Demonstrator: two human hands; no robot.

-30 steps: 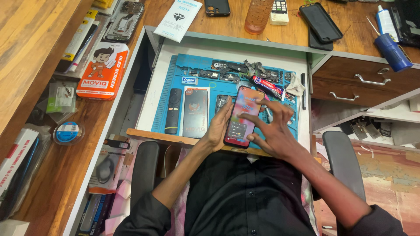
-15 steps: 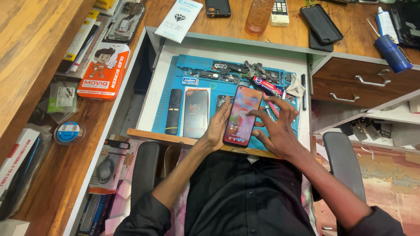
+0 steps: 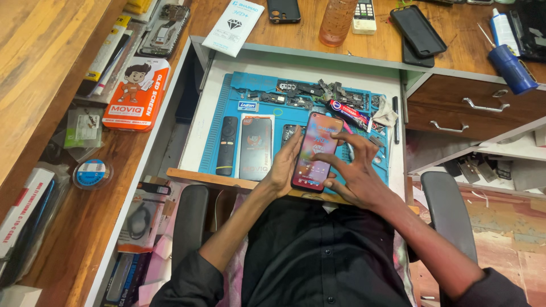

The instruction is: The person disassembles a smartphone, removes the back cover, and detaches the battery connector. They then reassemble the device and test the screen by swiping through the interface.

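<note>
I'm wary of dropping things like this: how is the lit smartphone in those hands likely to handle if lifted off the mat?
The smartphone looks like a stiff, thin slab, so it probably won't flex. Its glossy glass front suggests it is slippery and breakable. The left hand only cradles one edge while the right hand touches the screen, so that grip may be loose over the blue mat.

The smartphone (image 3: pixel 314 150) is showing a glossy glass face above a matt blue rubbery mat (image 3: pixel 250 85), while the desk (image 3: pixel 51 68) is looking like polished, grained wood, the drawer handles (image 3: pixel 483 106) shiny metal, the shirt (image 3: pixel 318 256) dull black cloth
</note>
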